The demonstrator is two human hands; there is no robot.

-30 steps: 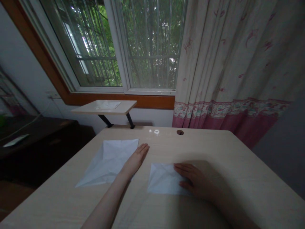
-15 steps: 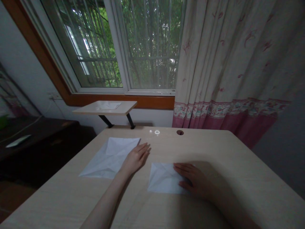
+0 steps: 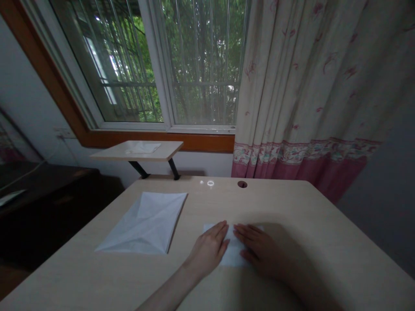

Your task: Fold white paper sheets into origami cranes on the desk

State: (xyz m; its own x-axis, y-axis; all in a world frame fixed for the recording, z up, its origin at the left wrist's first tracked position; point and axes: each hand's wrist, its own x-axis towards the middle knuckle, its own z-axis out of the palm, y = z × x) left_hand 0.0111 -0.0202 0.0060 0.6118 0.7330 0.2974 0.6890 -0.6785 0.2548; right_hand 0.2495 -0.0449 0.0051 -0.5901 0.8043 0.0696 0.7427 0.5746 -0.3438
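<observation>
A small white paper napkin (image 3: 232,255) lies flat on the pale wooden table, partly hidden under both hands. My left hand (image 3: 209,248) rests on its left part, palm down with the fingers stretched forward. On its right part lies my right hand (image 3: 259,248), also palm down, fingers extended and thumb a little apart. Left of the hands is a larger stack of folded white napkins (image 3: 145,222), touched by neither hand.
A small raised shelf (image 3: 168,151) on black legs stands at the table's back left, with a white tissue (image 3: 144,147) on it. A round cable hole (image 3: 242,184) is near the back edge. Behind are a barred window and a curtain (image 3: 292,155).
My left hand has moved right, from the edge of the larger napkin stack onto the small napkin. My right hand stays on the small napkin. The view has shifted slightly.
</observation>
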